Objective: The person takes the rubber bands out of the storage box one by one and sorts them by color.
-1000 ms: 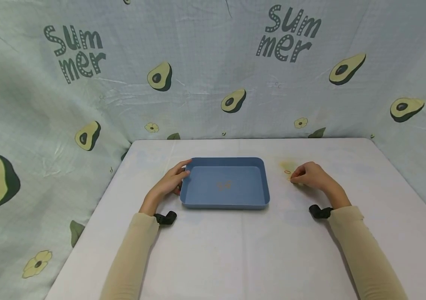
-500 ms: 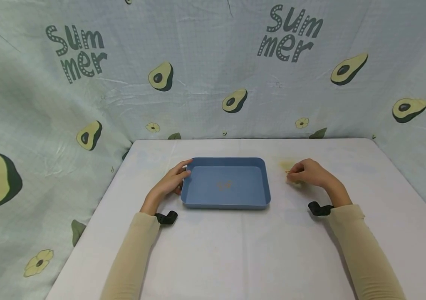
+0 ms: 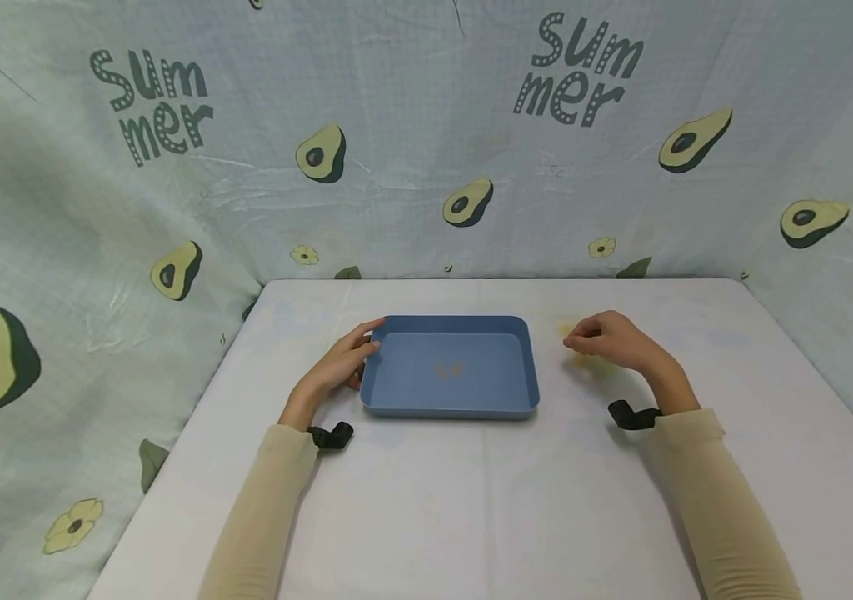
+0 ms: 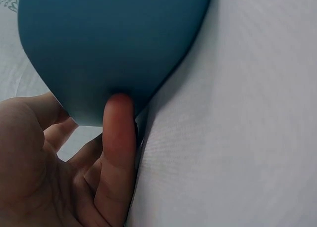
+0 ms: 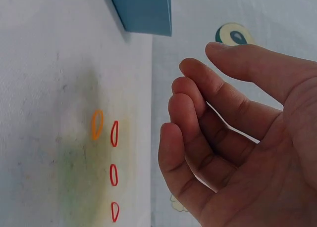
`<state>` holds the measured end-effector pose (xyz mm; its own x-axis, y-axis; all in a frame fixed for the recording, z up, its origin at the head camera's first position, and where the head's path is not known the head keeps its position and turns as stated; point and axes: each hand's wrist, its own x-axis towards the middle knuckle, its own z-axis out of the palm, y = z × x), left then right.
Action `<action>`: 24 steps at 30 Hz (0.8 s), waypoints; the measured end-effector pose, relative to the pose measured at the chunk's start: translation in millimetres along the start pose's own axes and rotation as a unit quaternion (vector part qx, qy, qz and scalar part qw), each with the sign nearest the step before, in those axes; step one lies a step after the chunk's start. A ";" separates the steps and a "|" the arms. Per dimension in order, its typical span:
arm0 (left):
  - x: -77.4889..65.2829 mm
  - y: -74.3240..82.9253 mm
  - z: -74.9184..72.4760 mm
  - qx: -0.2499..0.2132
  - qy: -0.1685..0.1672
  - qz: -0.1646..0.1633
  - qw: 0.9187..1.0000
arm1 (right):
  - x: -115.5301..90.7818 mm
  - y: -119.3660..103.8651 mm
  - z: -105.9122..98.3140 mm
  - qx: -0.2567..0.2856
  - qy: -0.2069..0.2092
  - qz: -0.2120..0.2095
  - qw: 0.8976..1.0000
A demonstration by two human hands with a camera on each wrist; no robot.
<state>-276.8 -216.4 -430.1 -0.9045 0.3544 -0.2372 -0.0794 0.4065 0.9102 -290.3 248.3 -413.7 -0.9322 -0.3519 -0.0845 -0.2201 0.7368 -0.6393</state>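
A shallow blue rectangular tray point(image 3: 451, 412) lies on the white table. My left hand point(image 3: 338, 360) grips its left side, the thumb over the rim. In the left wrist view, one finger point(image 4: 119, 133) presses the outer wall of the tray point(image 4: 99, 54). To the right of the tray, my right hand point(image 3: 614, 342) hovers over the table, fingers curved together. Between its thumb and index fingertips the right wrist view shows a gap with nothing seen in it. Below lie an orange rubber band point(image 5: 98, 124) and several red rubber bands point(image 5: 114, 175).
Small orange-brown loops or marks point(image 3: 449, 369) show on the tray floor, too small to tell. A yellow-green stain point(image 5: 79, 172) marks the table by the bands. Behind the table hangs an avocado-print cloth point(image 3: 389, 225).
My right hand has lifted and moved a little away and left, towards the tray, from the spot where the bands lie. The left hand and tray have stayed put.
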 end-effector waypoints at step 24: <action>17.3 -26.1 -1.4 0.018 0.020 0.027 0.999 | -0.8 -26.4 3.9 0.034 -0.005 -0.031 0.999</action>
<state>-291.0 -222.0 -457.4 -0.9235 0.3422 -0.1736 -0.0160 0.4177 0.9085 -282.6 226.9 -399.7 -0.9146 -0.4013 -0.0501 -0.2572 0.6729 -0.6936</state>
